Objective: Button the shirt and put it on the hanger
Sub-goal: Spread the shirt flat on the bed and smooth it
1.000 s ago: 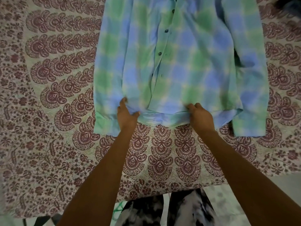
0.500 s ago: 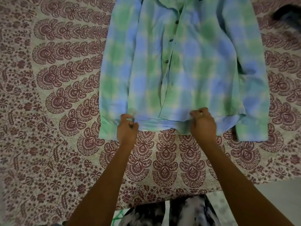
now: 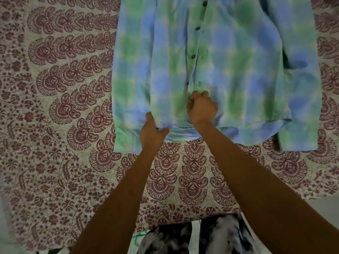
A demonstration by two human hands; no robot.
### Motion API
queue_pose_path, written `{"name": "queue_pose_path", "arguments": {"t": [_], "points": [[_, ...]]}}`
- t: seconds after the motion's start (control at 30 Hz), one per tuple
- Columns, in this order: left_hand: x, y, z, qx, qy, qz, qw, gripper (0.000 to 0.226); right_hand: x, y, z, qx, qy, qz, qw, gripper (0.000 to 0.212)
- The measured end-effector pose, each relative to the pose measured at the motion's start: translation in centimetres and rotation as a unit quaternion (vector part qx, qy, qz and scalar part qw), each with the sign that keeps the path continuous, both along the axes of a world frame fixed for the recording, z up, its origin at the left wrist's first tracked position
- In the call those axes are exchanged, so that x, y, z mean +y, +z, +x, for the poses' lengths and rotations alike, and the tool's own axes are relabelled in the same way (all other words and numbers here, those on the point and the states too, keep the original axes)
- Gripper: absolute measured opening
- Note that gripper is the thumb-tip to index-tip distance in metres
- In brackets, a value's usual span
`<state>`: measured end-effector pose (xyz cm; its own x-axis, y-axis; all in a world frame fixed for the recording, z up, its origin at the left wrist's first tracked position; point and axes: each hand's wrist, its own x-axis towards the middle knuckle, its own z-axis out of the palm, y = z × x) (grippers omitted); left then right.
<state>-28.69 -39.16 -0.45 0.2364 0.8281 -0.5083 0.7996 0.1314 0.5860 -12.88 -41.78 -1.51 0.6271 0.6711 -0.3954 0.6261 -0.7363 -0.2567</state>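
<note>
A blue and green checked shirt lies flat, front up, on a patterned bedspread, its collar out of view at the top. Dark buttons run down its front placket, which gapes a little near the bottom. My left hand pinches the shirt's bottom hem left of centre. My right hand rests on the lower placket just below the lowest visible button, fingers curled into the fabric. No hanger is in view.
The bedspread, white with maroon paisley and floral print, covers the whole surface around the shirt. Its near edge runs along the bottom, where my patterned trouser legs and a strip of pale floor show.
My right hand has left the hem at the right and moved up and left onto the lower placket. My left hand keeps its hold on the hem. The view has shifted closer.
</note>
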Motion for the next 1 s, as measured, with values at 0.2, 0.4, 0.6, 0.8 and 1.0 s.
{"name": "queue_pose_path", "arguments": {"t": [0.2, 0.4, 0.6, 0.8, 1.0], "points": [[0.2, 0.8, -1.6, -0.01, 0.077, 0.167, 0.983, 0.01, -1.4, 3.4, 3.0, 0.219, -0.378, 0.384, 0.814, 0.011], [0.7, 1.2, -3.2, 0.091, 0.049, 0.109, 0.989, 0.029, -7.1, 2.7, 7.0, 0.203, -0.48, 0.284, 0.805, 0.012], [1.5, 0.2, -2.1, 0.068, -0.025, 0.16, 0.985, 0.051, -9.6, 1.3, 5.7, 0.215, -0.289, 0.17, 0.917, 0.029], [3.3, 1.0, -1.1, 0.054, -0.118, 0.24, 0.962, 0.033, -9.3, 2.9, 4.6, 0.294, -0.335, 0.255, 0.858, 0.009], [2.4, 1.7, -2.4, -0.029, -0.067, 0.225, 0.972, 0.05, -10.6, 2.8, 5.1, 0.233, -0.368, 0.316, 0.843, 0.018]]}}
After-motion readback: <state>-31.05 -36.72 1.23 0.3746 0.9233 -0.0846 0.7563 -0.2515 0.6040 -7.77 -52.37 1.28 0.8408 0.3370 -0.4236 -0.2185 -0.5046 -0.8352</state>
